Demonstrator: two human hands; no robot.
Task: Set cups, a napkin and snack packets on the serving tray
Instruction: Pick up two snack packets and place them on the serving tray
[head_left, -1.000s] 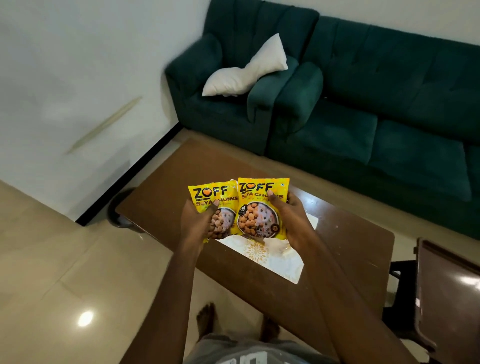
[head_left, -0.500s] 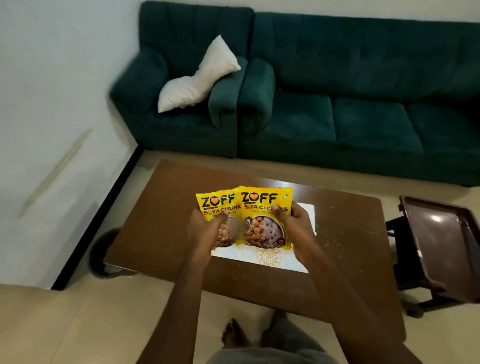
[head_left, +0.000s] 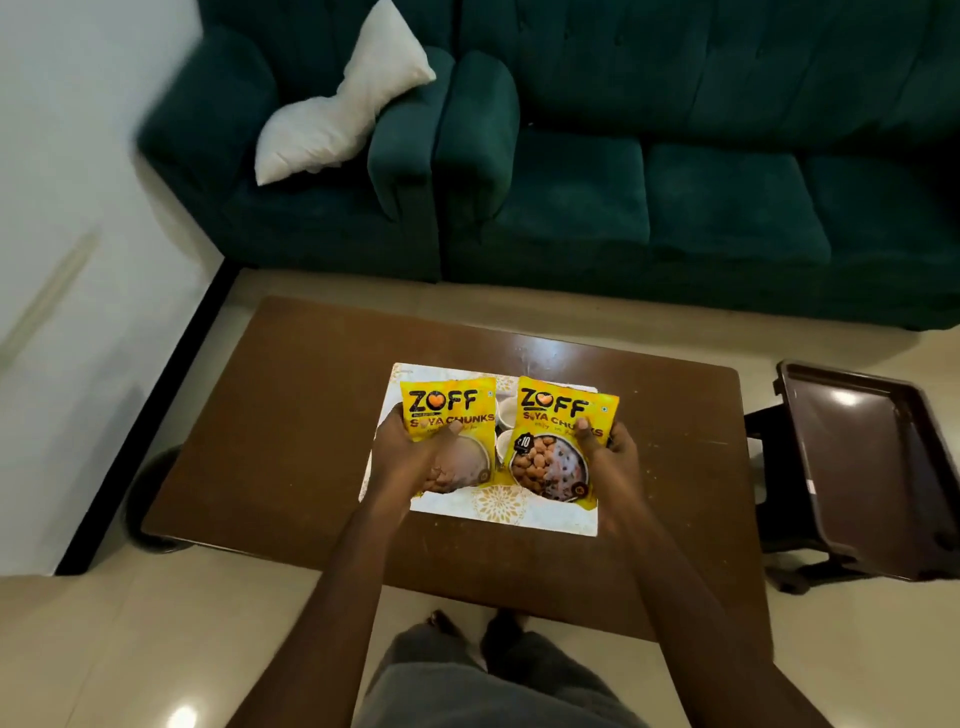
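Brown table (head_left: 291, 415): left hand (head_left: 410, 457), right hand (head_left: 608, 457) each grip yellow packet (ZOFF SOYA CHUNKS).

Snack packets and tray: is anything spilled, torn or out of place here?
Nothing stands out. Each hand, left and right, holds one sealed yellow packet, left packet and right packet, above the white tray. No spill shows.

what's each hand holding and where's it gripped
Left hand grips the left packet at its lower left; right hand grips the right packet at its right edge.
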